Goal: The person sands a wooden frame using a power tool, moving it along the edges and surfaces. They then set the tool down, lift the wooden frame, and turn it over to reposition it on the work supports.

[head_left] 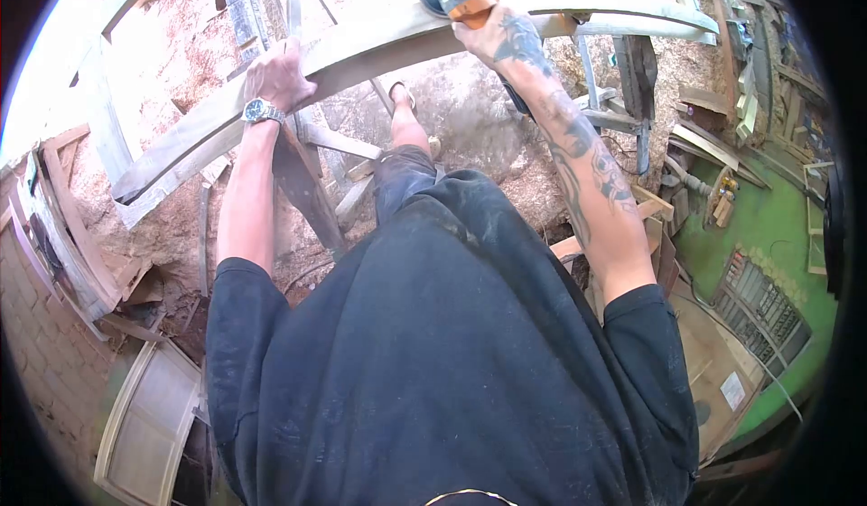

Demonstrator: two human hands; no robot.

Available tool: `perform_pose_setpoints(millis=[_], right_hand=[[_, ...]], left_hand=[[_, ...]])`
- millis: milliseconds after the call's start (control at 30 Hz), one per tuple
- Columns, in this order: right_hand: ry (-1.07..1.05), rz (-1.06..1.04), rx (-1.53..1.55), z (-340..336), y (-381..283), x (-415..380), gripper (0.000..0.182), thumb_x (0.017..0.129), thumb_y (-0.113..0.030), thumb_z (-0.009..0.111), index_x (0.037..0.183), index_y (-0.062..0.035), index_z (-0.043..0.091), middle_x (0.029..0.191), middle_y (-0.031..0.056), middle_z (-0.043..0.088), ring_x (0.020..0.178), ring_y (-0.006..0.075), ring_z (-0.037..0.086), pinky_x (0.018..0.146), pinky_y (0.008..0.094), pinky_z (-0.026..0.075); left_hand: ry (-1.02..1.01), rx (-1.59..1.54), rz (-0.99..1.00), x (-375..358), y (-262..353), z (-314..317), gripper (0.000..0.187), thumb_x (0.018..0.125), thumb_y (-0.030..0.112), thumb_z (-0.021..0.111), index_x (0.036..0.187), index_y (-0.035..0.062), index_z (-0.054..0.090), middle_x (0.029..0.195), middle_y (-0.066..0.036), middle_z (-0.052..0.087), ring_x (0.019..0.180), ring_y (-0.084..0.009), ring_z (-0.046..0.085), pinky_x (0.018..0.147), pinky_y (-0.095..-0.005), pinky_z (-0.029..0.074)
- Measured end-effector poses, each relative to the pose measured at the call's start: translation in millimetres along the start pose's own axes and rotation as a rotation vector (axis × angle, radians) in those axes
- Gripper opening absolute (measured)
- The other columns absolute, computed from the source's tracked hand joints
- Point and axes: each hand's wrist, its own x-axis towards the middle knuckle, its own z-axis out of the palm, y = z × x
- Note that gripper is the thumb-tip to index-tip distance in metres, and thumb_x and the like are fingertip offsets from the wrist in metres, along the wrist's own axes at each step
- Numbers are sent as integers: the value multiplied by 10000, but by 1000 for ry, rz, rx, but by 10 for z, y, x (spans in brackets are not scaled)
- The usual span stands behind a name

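Observation:
My right hand [495, 38] is wrapped around an orange hand-held power sander [473, 2]. Its round dark pad is at the left, by the upper edge of a long pale wooden beam [384, 56]; glare hides whether the pad touches the wood. The beam runs across the view and looks curved through the lens. Further left, my left hand [278, 74] grips the beam, thumb on the near side and fingers over the top. A metal watch is on that wrist. A wooden trestle leg [302, 176] stands below the beam.
Sawdust [470, 122] covers the ground under the beam. Timber offcuts lie at both sides. A framed wooden panel [149, 425] leans at lower left, near a brick wall [63, 352]. On the right are a green surface [722, 244], a metal grille [763, 312] and a cable.

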Motion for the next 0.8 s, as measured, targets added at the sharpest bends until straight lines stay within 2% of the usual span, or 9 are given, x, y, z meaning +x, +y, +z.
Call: perform_pose_setpoints(millis=[67, 167, 300, 433, 467, 533, 633, 733, 800], right_hand=[[-5, -20, -34, 26, -66, 9, 566, 812, -484, 776, 1073, 18, 768, 973, 265, 765, 972, 399, 759, 898, 458, 605], [11, -42, -4, 0, 27, 42, 556, 803, -491, 777, 1075, -6, 777, 957, 257, 767, 964, 384, 764, 894, 455, 607], [114, -21, 40, -31, 288, 67, 524, 801, -486, 773, 1052, -25, 783, 935, 243, 771, 921, 377, 771, 855, 442, 618], [24, -62, 112, 143, 30, -127, 481, 793, -452, 778, 979, -9, 780, 917, 238, 772, 892, 386, 774, 821, 444, 627], [16, -67, 43, 191, -108, -200, 573, 805, -506, 802, 994, 33, 769, 891, 268, 761, 884, 391, 780, 820, 447, 632], [-17, -38, 64, 211, -251, -297, 599, 802, -514, 799, 1028, 38, 753, 916, 284, 757, 906, 400, 776, 831, 447, 632], [38, -15, 48, 98, -139, -251, 492, 802, -453, 769, 948, 18, 778, 887, 270, 758, 902, 390, 778, 825, 443, 630], [13, -24, 83, -105, 443, -40, 664, 798, -531, 800, 1134, 36, 718, 956, 257, 767, 937, 393, 775, 850, 446, 628], [242, 43, 18, -105, 890, 147, 699, 789, -548, 815, 1177, 24, 706, 998, 225, 775, 945, 373, 777, 856, 434, 625]], left_hand=[[-18, 7, -4, 14, -17, 10, 560, 686, 273, 825, 1171, 73, 628, 998, -168, 730, 890, -354, 745, 806, -448, 618], [106, -54, 67, 19, -97, 143, 478, 690, 297, 832, 1022, 76, 568, 953, -171, 700, 863, -397, 723, 754, -488, 594], [75, -68, 52, 29, -93, 186, 514, 670, 265, 851, 1051, 70, 566, 970, -187, 696, 874, -412, 716, 764, -491, 594], [72, -88, 59, 32, -145, 247, 553, 666, 263, 864, 1079, 64, 555, 964, -204, 692, 870, -426, 712, 762, -503, 593], [72, -87, 67, 40, -137, 242, 562, 668, 266, 866, 1087, 62, 552, 957, -207, 692, 869, -429, 711, 759, -507, 593], [57, -86, 59, 87, -232, 363, 568, 690, 280, 860, 1108, 65, 541, 928, -214, 693, 867, -433, 714, 742, -514, 593], [11, -46, -4, 38, -118, 206, 570, 700, 299, 858, 1112, 70, 539, 922, -208, 698, 864, -433, 715, 736, -514, 593], [-28, -54, -43, 44, -58, 138, 579, 697, 315, 864, 1112, 69, 544, 935, -207, 703, 867, -429, 718, 739, -512, 594], [-43, -42, -39, 46, -49, 138, 576, 700, 321, 866, 1110, 68, 548, 954, -210, 705, 876, -427, 718, 744, -510, 594]])
